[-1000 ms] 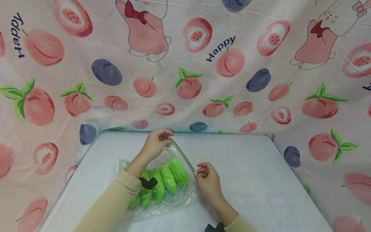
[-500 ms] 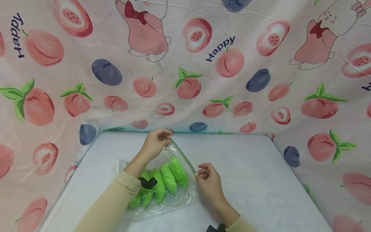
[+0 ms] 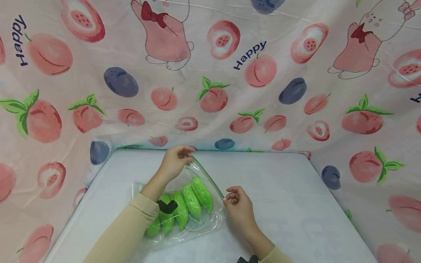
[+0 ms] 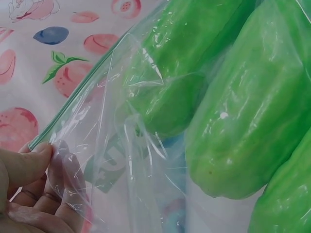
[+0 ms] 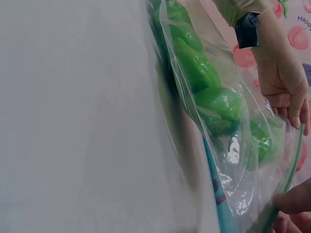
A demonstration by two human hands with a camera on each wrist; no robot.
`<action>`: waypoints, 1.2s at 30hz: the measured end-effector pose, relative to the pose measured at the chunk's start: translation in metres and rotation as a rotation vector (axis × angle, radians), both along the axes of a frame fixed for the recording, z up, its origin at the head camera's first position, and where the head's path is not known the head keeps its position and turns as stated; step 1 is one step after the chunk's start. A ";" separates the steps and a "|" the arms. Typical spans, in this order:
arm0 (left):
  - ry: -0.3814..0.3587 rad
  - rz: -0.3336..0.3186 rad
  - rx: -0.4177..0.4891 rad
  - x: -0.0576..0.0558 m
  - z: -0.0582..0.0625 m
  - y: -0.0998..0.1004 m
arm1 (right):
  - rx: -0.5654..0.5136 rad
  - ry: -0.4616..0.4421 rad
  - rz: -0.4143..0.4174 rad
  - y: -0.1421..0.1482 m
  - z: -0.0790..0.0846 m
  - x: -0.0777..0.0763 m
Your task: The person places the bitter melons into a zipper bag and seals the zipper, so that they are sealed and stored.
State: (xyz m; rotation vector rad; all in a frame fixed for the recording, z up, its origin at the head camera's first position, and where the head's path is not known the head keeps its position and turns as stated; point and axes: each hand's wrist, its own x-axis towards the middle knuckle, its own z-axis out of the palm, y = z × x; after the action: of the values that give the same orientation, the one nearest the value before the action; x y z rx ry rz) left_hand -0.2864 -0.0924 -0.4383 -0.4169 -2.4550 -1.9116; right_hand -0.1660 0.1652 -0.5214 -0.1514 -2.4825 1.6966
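Observation:
A clear zip bag (image 3: 213, 219) with a green seal strip (image 3: 208, 178) lies on the white table, its mouth edge lifted and stretched straight. Several bright green, ridged bitter melons (image 3: 201, 193) sit side by side inside it. My left hand (image 3: 174, 162) pinches the far end of the strip; in the left wrist view the thumb (image 4: 41, 155) presses on that corner. At the near end my right hand (image 3: 241, 208) pinches the strip between thumb and fingers. My left forearm hides part of the bag and some melons.
The white table (image 3: 289, 204) extends to the right of the bag. A fruit-printed cloth (image 3: 184, 87) rises behind the table and along both sides. Black wrist mounts (image 3: 167, 207) sit on my forearms.
My right hand has slid slightly toward me and to the right along the strip. The left hand has shifted a touch left, still pinching the far end.

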 end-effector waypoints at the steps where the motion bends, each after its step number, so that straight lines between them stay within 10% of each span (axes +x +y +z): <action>1: 0.000 -0.001 -0.001 0.000 0.000 0.000 | 0.002 0.003 0.001 0.000 0.000 0.000; 36: 0.005 0.045 -0.003 -0.005 -0.005 -0.010 | 0.080 -0.054 -0.018 0.016 -0.005 0.012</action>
State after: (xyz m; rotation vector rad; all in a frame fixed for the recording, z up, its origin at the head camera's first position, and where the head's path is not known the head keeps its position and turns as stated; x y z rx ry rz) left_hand -0.2915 -0.1023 -0.4434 -0.3635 -2.4422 -1.8883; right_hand -0.1542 0.1808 -0.5267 -0.2133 -2.5742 1.6045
